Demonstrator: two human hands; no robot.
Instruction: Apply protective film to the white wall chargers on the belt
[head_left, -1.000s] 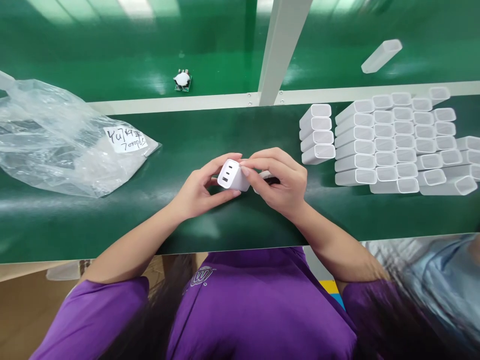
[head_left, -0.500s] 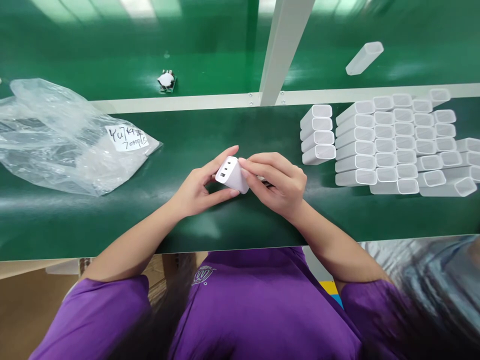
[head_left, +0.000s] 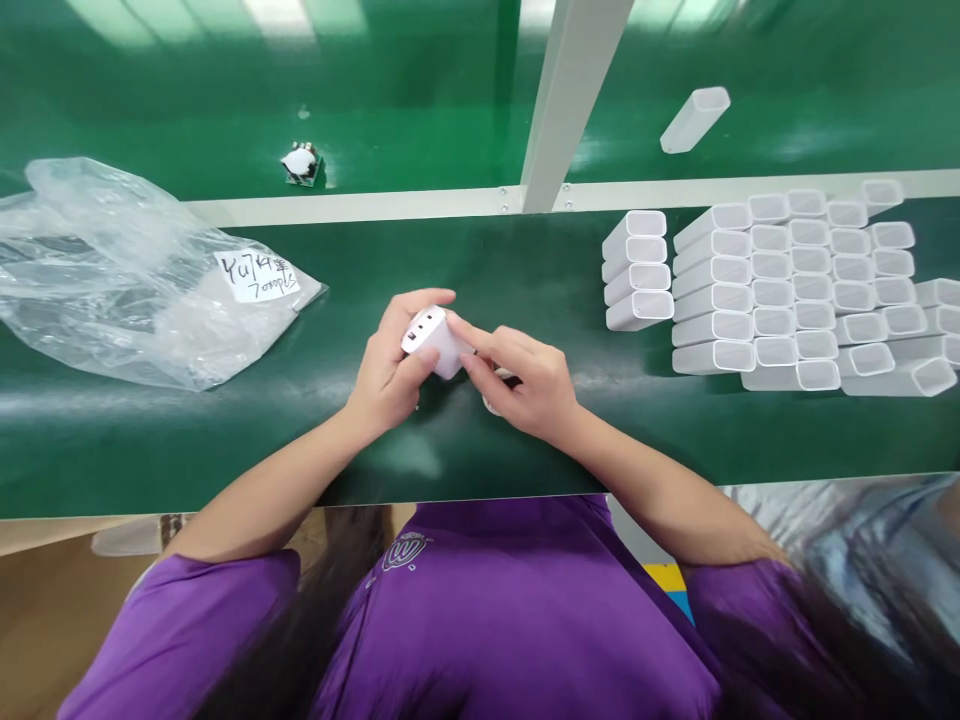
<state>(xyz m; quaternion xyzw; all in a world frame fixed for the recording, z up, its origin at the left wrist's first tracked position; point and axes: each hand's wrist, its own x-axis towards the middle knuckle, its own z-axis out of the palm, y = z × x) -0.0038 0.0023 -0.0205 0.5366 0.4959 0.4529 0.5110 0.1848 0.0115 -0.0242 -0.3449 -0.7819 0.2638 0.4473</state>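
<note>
My left hand grips a white charger between thumb and fingers, above the green bench. The charger is tilted, its face with several small ports turned up and to the left. My right hand is at the charger's right end, index finger and thumb touching it. Under the curled right fingers, part of a small white thing shows; the rest is hidden by the hand.
A clear plastic bag with a handwritten label lies at left. Several translucent white sleeves stand in rows at right. Beyond a pale rail, a small circuit board and one sleeve lie on a green surface. A pale post rises there.
Both hands and the charger have shifted left, and the charger has turned slightly. Beyond the rail, the circuit board and the lone sleeve have moved left.
</note>
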